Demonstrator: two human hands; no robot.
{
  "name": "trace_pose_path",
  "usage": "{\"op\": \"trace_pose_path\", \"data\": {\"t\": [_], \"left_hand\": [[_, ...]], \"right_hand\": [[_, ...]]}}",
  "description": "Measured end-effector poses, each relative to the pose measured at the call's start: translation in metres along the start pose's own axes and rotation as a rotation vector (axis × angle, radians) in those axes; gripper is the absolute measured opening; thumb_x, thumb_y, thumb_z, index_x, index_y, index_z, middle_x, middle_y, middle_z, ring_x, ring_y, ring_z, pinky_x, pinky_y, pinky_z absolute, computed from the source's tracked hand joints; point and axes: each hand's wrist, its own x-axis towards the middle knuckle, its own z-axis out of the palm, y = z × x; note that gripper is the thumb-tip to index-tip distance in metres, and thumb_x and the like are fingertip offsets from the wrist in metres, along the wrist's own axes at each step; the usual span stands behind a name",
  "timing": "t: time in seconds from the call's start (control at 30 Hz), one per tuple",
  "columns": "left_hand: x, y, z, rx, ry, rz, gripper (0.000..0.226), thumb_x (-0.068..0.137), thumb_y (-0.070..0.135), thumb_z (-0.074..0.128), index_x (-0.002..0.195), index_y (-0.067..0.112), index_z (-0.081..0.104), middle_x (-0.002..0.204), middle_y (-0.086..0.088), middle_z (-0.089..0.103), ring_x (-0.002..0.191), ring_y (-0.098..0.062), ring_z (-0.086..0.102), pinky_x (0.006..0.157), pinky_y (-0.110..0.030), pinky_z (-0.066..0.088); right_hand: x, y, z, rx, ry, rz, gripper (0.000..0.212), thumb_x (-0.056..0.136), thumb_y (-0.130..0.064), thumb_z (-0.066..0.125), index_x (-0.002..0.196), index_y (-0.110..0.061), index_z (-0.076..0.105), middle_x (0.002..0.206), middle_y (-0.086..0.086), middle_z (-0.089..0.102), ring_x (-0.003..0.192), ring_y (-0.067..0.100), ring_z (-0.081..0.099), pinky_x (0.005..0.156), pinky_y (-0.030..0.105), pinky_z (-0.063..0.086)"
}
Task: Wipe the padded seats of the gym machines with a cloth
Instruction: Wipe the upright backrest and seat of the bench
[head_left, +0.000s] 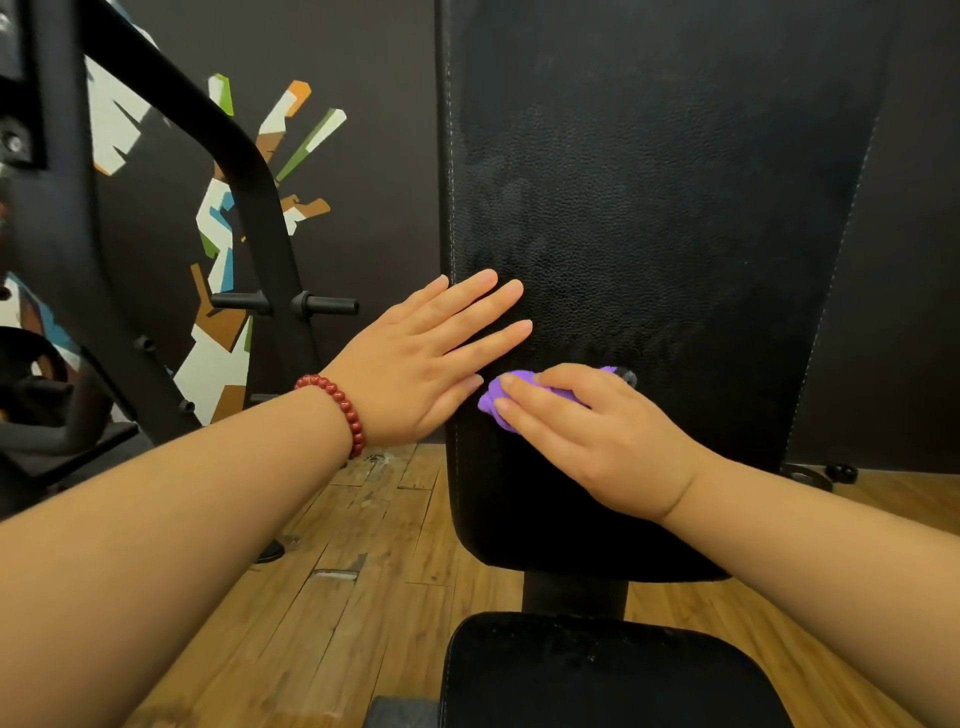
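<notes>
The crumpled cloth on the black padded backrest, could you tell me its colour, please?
Purple; the head view shows the crumpled purple cloth under the right hand.

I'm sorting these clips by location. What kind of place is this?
Most likely a gym: a padded black backrest above a seat pad, a black machine frame with pegs to the left, and a wooden floor. The right hand holds a purple cloth against the backrest.

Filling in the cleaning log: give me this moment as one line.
step: back pad wipe | right hand: holds purple cloth against pad | left hand: flat on pad | seat pad: untouched
</notes>
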Motion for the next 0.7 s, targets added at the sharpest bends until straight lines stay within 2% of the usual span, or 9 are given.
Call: {"op": "trace_pose_path", "data": {"t": [0.07,0.2,0.23,0.37,0.43,0.5,0.57,0.7], "left_hand": [[0.001,-0.003,-0.002,0.007,-0.006,0.02,0.054,0.101,0.033,0.029,0.152,0.019,0.018,0.159,-0.008,0.013,0.148,-0.026,0.008,0.122,-0.04,0.003],[0.0,-0.004,-0.005,0.002,-0.023,0.031,0.055,0.1,0.032,0.029,0.152,0.018,0.019,0.16,-0.009,0.015,0.148,-0.027,0.009,0.121,-0.04,0.003],[0.0,-0.003,-0.005,0.002,-0.029,0.03,0.056,0.1,0.032,0.029,0.152,0.018,0.018,0.16,-0.009,0.014,0.148,-0.027,0.008,0.121,-0.04,0.002],[-0.001,-0.008,-0.009,-0.017,-0.054,0.052,0.058,0.098,0.03,0.033,0.152,0.016,0.017,0.16,-0.008,0.012,0.149,-0.026,0.007,0.121,-0.04,0.003],[0.0,-0.014,-0.013,-0.024,-0.075,0.088,0.058,0.097,0.029,0.032,0.152,0.014,0.02,0.16,-0.008,0.015,0.148,-0.025,0.009,0.121,-0.04,0.005],[0.0,-0.018,-0.017,-0.017,-0.086,0.106,0.057,0.097,0.028,0.031,0.152,0.012,0.023,0.159,-0.008,0.018,0.148,-0.025,0.011,0.121,-0.039,0.007],[0.0,-0.018,-0.016,-0.015,-0.084,0.105,0.057,0.098,0.028,0.031,0.152,0.012,0.023,0.159,-0.008,0.018,0.148,-0.025,0.012,0.121,-0.039,0.006],[-0.001,-0.014,-0.012,-0.009,-0.066,0.091,0.057,0.098,0.027,0.032,0.152,0.011,0.022,0.159,-0.008,0.016,0.148,-0.026,0.01,0.121,-0.04,0.005]], "right_hand": [[-0.005,-0.004,0.003,0.04,-0.037,-0.012,0.032,0.099,-0.004,0.042,0.12,0.004,0.064,0.12,0.019,0.065,0.087,0.035,0.064,0.082,0.042,0.052],[-0.015,-0.012,-0.003,0.149,-0.192,-0.21,0.031,0.098,-0.004,0.042,0.121,0.004,0.061,0.117,0.018,0.066,0.085,0.032,0.064,0.074,0.042,0.054],[-0.011,-0.008,-0.005,0.143,-0.183,-0.212,0.031,0.098,-0.004,0.042,0.121,0.004,0.061,0.119,0.018,0.065,0.086,0.032,0.064,0.075,0.043,0.054],[0.014,0.014,-0.004,0.072,-0.029,-0.032,0.03,0.099,-0.003,0.043,0.12,0.009,0.061,0.122,0.023,0.063,0.089,0.037,0.064,0.083,0.045,0.053],[0.007,0.003,0.004,0.083,-0.054,-0.042,0.03,0.099,-0.003,0.043,0.124,0.007,0.057,0.124,0.022,0.062,0.09,0.036,0.064,0.08,0.045,0.053],[-0.01,-0.013,0.008,0.137,-0.151,-0.126,0.032,0.099,-0.003,0.041,0.129,0.004,0.051,0.126,0.02,0.062,0.09,0.035,0.064,0.079,0.044,0.053],[-0.016,-0.018,0.004,0.132,-0.197,-0.183,0.033,0.097,-0.003,0.043,0.127,0.003,0.056,0.123,0.017,0.063,0.088,0.033,0.064,0.076,0.043,0.054],[0.011,-0.003,-0.002,0.135,-0.097,-0.084,0.031,0.099,-0.003,0.041,0.12,0.005,0.063,0.121,0.02,0.064,0.088,0.034,0.063,0.077,0.045,0.053]]}}
